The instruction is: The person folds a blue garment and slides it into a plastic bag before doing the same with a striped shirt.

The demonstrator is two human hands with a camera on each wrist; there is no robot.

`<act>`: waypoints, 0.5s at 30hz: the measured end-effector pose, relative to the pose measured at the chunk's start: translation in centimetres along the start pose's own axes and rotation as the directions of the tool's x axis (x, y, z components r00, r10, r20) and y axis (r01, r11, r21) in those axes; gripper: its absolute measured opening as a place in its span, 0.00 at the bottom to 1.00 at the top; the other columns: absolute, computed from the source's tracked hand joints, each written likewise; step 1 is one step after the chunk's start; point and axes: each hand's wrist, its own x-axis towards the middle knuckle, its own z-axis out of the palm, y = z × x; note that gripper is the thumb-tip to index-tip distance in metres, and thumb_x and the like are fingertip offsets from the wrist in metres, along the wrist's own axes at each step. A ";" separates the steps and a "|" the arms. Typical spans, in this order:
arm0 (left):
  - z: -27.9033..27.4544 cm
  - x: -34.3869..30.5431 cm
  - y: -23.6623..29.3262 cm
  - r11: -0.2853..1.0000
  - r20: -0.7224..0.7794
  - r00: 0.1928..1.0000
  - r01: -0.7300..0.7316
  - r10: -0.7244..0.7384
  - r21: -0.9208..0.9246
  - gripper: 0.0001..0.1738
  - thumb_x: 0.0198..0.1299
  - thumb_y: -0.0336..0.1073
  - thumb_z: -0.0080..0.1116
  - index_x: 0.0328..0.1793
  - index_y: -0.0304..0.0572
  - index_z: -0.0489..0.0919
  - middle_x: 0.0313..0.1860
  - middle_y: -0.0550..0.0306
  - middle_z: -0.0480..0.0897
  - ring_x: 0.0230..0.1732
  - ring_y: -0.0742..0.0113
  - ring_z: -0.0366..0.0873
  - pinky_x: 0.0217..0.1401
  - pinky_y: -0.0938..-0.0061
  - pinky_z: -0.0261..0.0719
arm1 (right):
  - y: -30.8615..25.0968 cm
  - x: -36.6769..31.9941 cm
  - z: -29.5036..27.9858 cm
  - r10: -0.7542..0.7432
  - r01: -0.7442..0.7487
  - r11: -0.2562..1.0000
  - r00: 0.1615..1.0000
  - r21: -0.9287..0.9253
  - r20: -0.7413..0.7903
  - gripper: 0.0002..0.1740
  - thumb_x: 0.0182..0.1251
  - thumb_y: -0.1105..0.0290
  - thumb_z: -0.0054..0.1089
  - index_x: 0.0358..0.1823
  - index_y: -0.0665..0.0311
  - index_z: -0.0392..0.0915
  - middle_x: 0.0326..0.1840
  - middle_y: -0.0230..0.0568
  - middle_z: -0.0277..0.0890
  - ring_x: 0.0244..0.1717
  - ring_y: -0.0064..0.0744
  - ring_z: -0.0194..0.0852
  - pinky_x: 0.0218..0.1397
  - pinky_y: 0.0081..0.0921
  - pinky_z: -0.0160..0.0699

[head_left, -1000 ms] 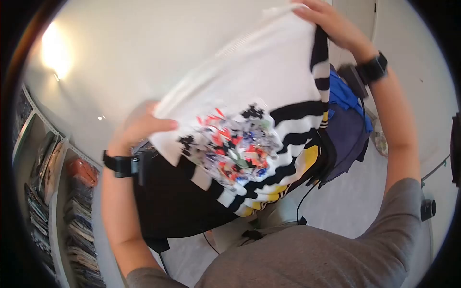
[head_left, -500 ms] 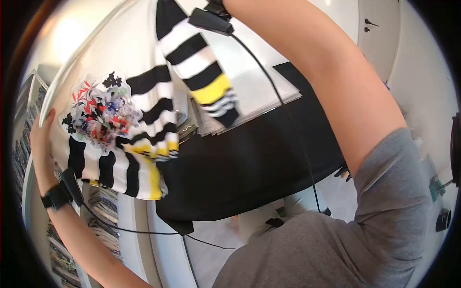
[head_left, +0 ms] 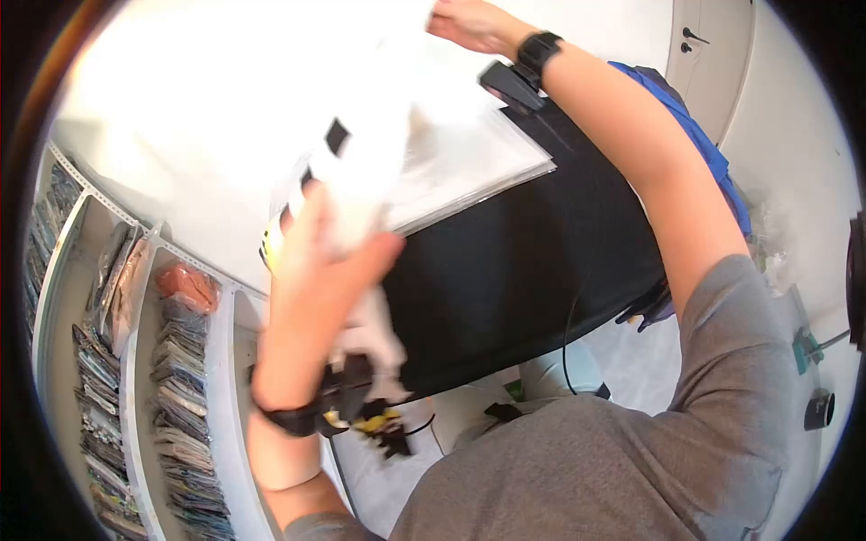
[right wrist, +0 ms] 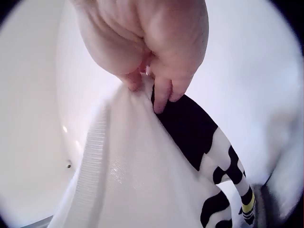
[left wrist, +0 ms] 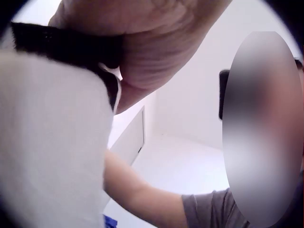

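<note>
A white knit sweater (head_left: 365, 176) with black stripes hangs between my hands at the upper middle of the head view, blurred and nearly edge-on. My right hand (head_left: 478, 29) pinches it at the top; in the right wrist view the fingertips (right wrist: 162, 97) grip where white knit meets a black stripe, and a striped sleeve (right wrist: 232, 166) hangs beside. Nearer my body, my left hand (head_left: 316, 279) holds the sweater lower down, with black and white knit under the palm in the left wrist view. A sleeve end (head_left: 386, 424) with yellow and black bands dangles by the left wrist.
A black-covered table (head_left: 496, 279) stands in front of me, with a stack of clear plastic bags (head_left: 478, 171) on it. Shelves (head_left: 140, 379) with bagged, folded clothes line the left. Blue cloth (head_left: 722, 171) hangs at the right.
The sweater first faced me spread out with its floral print, then swung left. Now it is turned edge-on, the print out of sight, and my left hand has come back toward the middle.
</note>
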 end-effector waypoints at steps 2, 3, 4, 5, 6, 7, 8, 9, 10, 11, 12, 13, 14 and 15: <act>4.3 2.1 -3.4 0.959 0.105 0.994 -0.026 -0.004 0.282 0.33 0.47 0.36 0.65 0.61 0.35 0.69 0.43 0.46 0.79 0.40 0.58 0.79 0.44 0.68 0.77 | 1.5 -3.9 -3.1 0.092 -0.138 0.937 0.984 -0.320 -0.154 0.19 0.77 0.67 0.35 0.62 0.68 0.65 0.63 0.40 0.69 0.65 0.29 0.65 0.73 0.28 0.58; 7.4 2.6 -6.9 0.905 0.092 0.962 -0.274 0.258 0.325 0.33 0.48 0.36 0.68 0.61 0.35 0.68 0.48 0.47 0.76 0.48 0.64 0.75 0.50 0.71 0.75 | 2.8 -5.7 -5.5 0.136 -0.171 0.964 0.974 -0.202 -0.180 0.19 0.77 0.67 0.37 0.62 0.68 0.65 0.63 0.41 0.69 0.64 0.30 0.66 0.71 0.28 0.60; 10.5 3.0 -7.9 0.925 0.107 0.961 -0.274 0.254 0.264 0.36 0.48 0.35 0.67 0.63 0.33 0.66 0.49 0.44 0.76 0.50 0.60 0.76 0.52 0.69 0.75 | 6.2 -7.1 -10.8 0.009 -0.022 0.739 1.000 -0.673 -0.023 0.18 0.76 0.66 0.39 0.60 0.68 0.66 0.62 0.40 0.70 0.64 0.30 0.66 0.71 0.29 0.60; 13.4 3.5 -8.6 0.941 0.123 0.960 -0.271 0.250 0.201 0.39 0.48 0.35 0.67 0.66 0.32 0.63 0.51 0.41 0.76 0.52 0.56 0.76 0.54 0.67 0.75 | 4.5 -10.1 -7.2 0.274 -0.314 0.948 0.892 -0.056 -0.359 0.17 0.75 0.66 0.42 0.59 0.66 0.68 0.60 0.38 0.71 0.62 0.30 0.67 0.69 0.28 0.62; 16.6 3.8 -10.3 0.951 0.149 0.955 -0.277 0.257 0.138 0.42 0.49 0.36 0.67 0.68 0.31 0.60 0.53 0.38 0.75 0.53 0.53 0.76 0.56 0.66 0.74 | 4.4 -12.3 -7.1 0.353 -0.427 0.900 0.835 -0.092 -0.422 0.16 0.75 0.65 0.43 0.58 0.64 0.68 0.57 0.36 0.72 0.60 0.28 0.69 0.67 0.27 0.64; 19.1 3.9 -11.7 0.958 0.175 0.949 -0.279 0.263 0.073 0.45 0.49 0.37 0.67 0.71 0.30 0.56 0.55 0.36 0.74 0.55 0.49 0.75 0.58 0.65 0.73 | 6.2 -14.3 -10.1 0.449 -0.533 0.844 0.765 -0.064 -0.462 0.16 0.74 0.66 0.44 0.59 0.64 0.68 0.55 0.34 0.72 0.58 0.26 0.70 0.64 0.27 0.66; 20.1 3.8 -11.9 0.995 0.394 0.913 -0.093 0.100 -0.036 0.47 0.50 0.40 0.67 0.72 0.30 0.55 0.58 0.33 0.71 0.58 0.46 0.73 0.60 0.64 0.71 | 8.6 -16.8 -14.7 0.323 -0.521 0.637 0.850 -0.569 -0.417 0.17 0.72 0.69 0.46 0.60 0.61 0.68 0.53 0.33 0.73 0.56 0.26 0.71 0.61 0.29 0.68; 21.0 3.6 -12.3 0.989 0.606 0.795 0.112 -0.030 -0.097 0.48 0.52 0.42 0.67 0.73 0.29 0.53 0.62 0.31 0.68 0.60 0.43 0.72 0.63 0.63 0.69 | 5.9 -18.2 -10.9 0.482 -0.719 0.683 0.574 -0.125 -0.662 0.18 0.71 0.70 0.46 0.62 0.56 0.67 0.49 0.33 0.73 0.54 0.27 0.72 0.59 0.31 0.70; 21.5 2.7 -13.3 0.995 0.658 0.753 -0.057 -0.013 0.085 0.47 0.54 0.47 0.66 0.72 0.30 0.55 0.67 0.29 0.63 0.64 0.40 0.68 0.66 0.63 0.66 | 9.0 -20.6 -17.0 0.420 -0.715 0.416 0.699 -0.562 -0.579 0.16 0.69 0.65 0.49 0.56 0.59 0.72 0.53 0.36 0.71 0.54 0.33 0.71 0.56 0.29 0.73; 20.5 1.6 -13.2 0.965 0.680 0.733 -0.191 0.019 0.180 0.43 0.56 0.48 0.64 0.71 0.34 0.59 0.70 0.28 0.59 0.66 0.40 0.66 0.68 0.63 0.64 | 11.0 -23.6 -22.6 0.579 -0.542 0.319 0.761 -0.778 -0.293 0.17 0.68 0.60 0.49 0.55 0.57 0.73 0.48 0.33 0.74 0.47 0.30 0.73 0.51 0.29 0.75; 18.8 0.9 -13.3 0.957 0.680 0.724 -0.263 0.111 0.123 0.39 0.57 0.46 0.63 0.70 0.36 0.62 0.70 0.29 0.60 0.67 0.41 0.65 0.68 0.63 0.64 | 6.9 -25.5 -16.4 0.593 -0.553 0.313 0.749 -0.772 -0.296 0.17 0.68 0.60 0.49 0.55 0.57 0.73 0.48 0.33 0.74 0.47 0.30 0.73 0.51 0.29 0.75; 16.5 0.2 -13.4 0.942 0.675 0.710 -0.329 0.200 0.066 0.35 0.57 0.45 0.63 0.68 0.38 0.65 0.70 0.30 0.60 0.67 0.42 0.65 0.68 0.64 0.63 | 3.0 -24.0 -8.1 0.586 -0.882 0.338 0.471 -0.329 -0.660 0.18 0.66 0.56 0.51 0.52 0.57 0.74 0.44 0.31 0.75 0.41 0.25 0.73 0.46 0.24 0.74; 14.2 -0.6 -13.2 0.944 0.645 0.741 -0.316 0.185 0.093 0.31 0.57 0.41 0.62 0.66 0.39 0.68 0.69 0.32 0.62 0.68 0.44 0.65 0.68 0.64 0.63 | 1.3 -25.1 -5.2 0.620 -0.893 0.289 0.450 -0.346 -0.642 0.17 0.66 0.57 0.51 0.50 0.58 0.75 0.41 0.30 0.76 0.38 0.23 0.73 0.42 0.23 0.73; 11.7 -1.5 -13.2 0.945 0.617 0.768 -0.305 0.169 0.121 0.28 0.57 0.38 0.62 0.63 0.40 0.71 0.69 0.35 0.64 0.68 0.46 0.65 0.68 0.64 0.63 | 0.6 -26.3 -3.5 0.653 -0.900 0.242 0.428 -0.363 -0.625 0.16 0.66 0.57 0.51 0.47 0.59 0.76 0.39 0.30 0.77 0.36 0.22 0.73 0.38 0.21 0.72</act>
